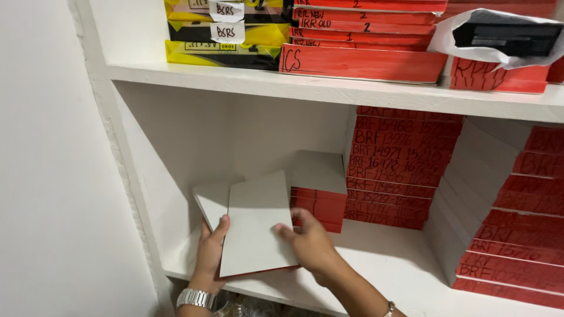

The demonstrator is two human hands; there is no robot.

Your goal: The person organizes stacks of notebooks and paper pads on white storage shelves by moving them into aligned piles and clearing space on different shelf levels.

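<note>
A short stack of red-edged books (318, 199) sits at the back of the white shelf (388, 258), with a taller stack (396, 167) just beside it and a leaning pile (505, 211) on the right. Up top, yellow packs (223, 35), more red books (364, 41) and a black box in white wrap (505, 35).

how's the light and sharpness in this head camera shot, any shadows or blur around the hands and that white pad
Head view: bright, even light, slightly washed out on the white shelf; soft shadow in the alcove behind the white pad; left hand and right hand slightly soft; no strong glare.
</note>
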